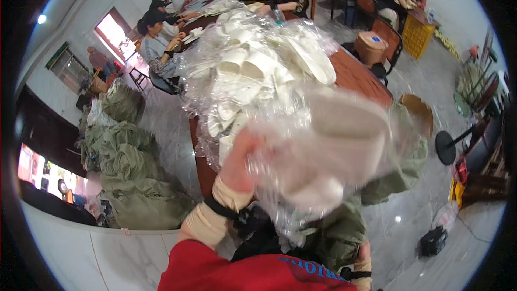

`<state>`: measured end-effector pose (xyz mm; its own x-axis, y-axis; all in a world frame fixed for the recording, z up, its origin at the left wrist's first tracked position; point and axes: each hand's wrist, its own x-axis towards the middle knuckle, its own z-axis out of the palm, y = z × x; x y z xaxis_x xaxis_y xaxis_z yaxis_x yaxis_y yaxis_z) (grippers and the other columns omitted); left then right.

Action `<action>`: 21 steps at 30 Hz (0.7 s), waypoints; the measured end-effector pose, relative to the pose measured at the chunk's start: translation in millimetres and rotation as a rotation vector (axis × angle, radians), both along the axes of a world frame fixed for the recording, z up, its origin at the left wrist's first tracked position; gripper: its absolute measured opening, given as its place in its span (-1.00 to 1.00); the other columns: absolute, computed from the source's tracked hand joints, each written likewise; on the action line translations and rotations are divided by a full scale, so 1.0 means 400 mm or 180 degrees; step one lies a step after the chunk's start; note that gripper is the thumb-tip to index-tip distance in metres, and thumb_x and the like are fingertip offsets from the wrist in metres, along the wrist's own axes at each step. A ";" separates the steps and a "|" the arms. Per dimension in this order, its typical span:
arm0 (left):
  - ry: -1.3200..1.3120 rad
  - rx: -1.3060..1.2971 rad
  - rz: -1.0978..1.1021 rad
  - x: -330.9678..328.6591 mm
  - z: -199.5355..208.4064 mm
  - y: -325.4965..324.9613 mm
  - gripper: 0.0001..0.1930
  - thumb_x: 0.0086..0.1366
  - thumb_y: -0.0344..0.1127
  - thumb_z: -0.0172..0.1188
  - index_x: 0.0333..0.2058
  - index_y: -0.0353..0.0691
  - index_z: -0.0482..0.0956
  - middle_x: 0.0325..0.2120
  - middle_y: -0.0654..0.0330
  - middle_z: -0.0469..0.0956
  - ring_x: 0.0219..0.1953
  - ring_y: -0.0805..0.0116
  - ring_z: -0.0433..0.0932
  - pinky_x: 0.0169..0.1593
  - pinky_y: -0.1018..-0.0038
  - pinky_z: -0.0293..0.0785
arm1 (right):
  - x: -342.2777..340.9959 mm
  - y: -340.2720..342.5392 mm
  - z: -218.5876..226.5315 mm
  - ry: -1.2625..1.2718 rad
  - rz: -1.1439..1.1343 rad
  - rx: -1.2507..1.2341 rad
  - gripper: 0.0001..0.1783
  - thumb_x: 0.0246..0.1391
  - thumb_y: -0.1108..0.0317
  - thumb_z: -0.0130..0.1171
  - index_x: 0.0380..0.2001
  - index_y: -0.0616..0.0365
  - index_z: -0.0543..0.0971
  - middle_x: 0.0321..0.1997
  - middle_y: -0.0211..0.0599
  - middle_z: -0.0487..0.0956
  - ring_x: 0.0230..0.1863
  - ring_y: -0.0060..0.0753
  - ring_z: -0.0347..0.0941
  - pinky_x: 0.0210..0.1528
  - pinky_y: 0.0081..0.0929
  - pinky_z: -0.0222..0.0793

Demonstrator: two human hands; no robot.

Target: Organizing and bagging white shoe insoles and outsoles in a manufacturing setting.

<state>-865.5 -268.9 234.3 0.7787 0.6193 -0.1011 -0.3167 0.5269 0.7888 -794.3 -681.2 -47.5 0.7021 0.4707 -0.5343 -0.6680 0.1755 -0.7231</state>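
My left hand (245,156) is raised in front of me, its fingers smeared by motion but closed on a clear plastic bag. In that bag are white slippers (350,134), large and blurred, hanging to the right of the hand. Low at the right, my right hand (364,249) is partly in view beside a green woven sack (336,234); its fingers are hidden. Just beyond my left hand a big heap of white slippers (247,64) in clear plastic covers the near part of the reddish-brown table (363,78).
Full green sacks (129,156) line the floor at left. Another green sack (401,175) and an open cardboard box (417,113) stand right of the table. Farther right are a pedestal fan base (446,147) and a chair (389,40). Several people sit along the table.
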 end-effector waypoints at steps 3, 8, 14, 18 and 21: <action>-0.0820 0.0435 -0.0040 0.086 0.138 0.185 -0.73 0.30 -0.24 -0.01 -0.09 -0.23 0.40 -0.09 0.08 0.44 0.05 0.05 0.42 0.09 0.12 0.41 | -0.065 -0.080 -0.104 -0.0081 -0.0385 -0.0160 -0.59 0.10 0.27 0.03 -0.04 0.32 0.45 -0.08 -0.14 0.53 -0.13 -0.23 0.49 -0.10 -0.26 0.44; -0.1915 0.0176 -0.0326 0.268 0.204 0.627 -0.88 0.27 -0.41 -0.01 -0.43 -0.26 0.46 -0.45 0.15 0.54 -0.26 0.35 0.54 0.05 0.24 0.48 | -0.113 -0.058 -0.018 -0.0244 -0.0713 -0.0299 -0.54 0.11 0.20 0.00 0.01 0.25 0.43 -0.02 -0.12 0.51 -0.06 -0.15 0.47 -0.05 -0.19 0.43; -0.0646 0.1824 0.1158 0.472 -0.003 1.183 -0.85 0.21 -0.28 0.13 -0.49 -0.18 0.48 -0.57 0.30 0.45 -0.45 0.49 0.44 -0.33 0.56 0.36 | -0.234 -0.018 0.103 -0.0272 -0.1476 -0.0307 -0.53 0.10 0.19 0.00 0.01 0.27 0.43 -0.02 -0.11 0.50 -0.08 -0.14 0.48 -0.08 -0.18 0.44; 0.0283 0.0491 0.1216 0.636 -0.229 1.187 -0.61 0.22 -0.08 0.12 -0.13 -0.29 0.46 -0.20 0.20 0.46 -0.29 0.39 0.40 -0.29 0.51 0.37 | -0.347 -0.012 0.158 -0.0301 -0.2284 -0.0369 -0.53 0.09 0.18 0.00 0.00 0.28 0.42 -0.02 -0.09 0.50 -0.09 -0.13 0.48 -0.10 -0.18 0.45; 0.0640 0.0472 0.0675 0.587 -0.228 1.314 -0.54 0.23 -0.05 0.09 0.04 -0.13 0.39 -0.06 0.26 0.42 -0.25 0.30 0.39 -0.31 0.29 0.39 | -0.310 0.092 0.343 -0.0330 -0.2243 -0.0272 -0.49 0.08 0.13 -0.02 0.01 0.25 0.42 0.00 -0.12 0.49 -0.04 -0.13 0.45 -0.02 -0.18 0.42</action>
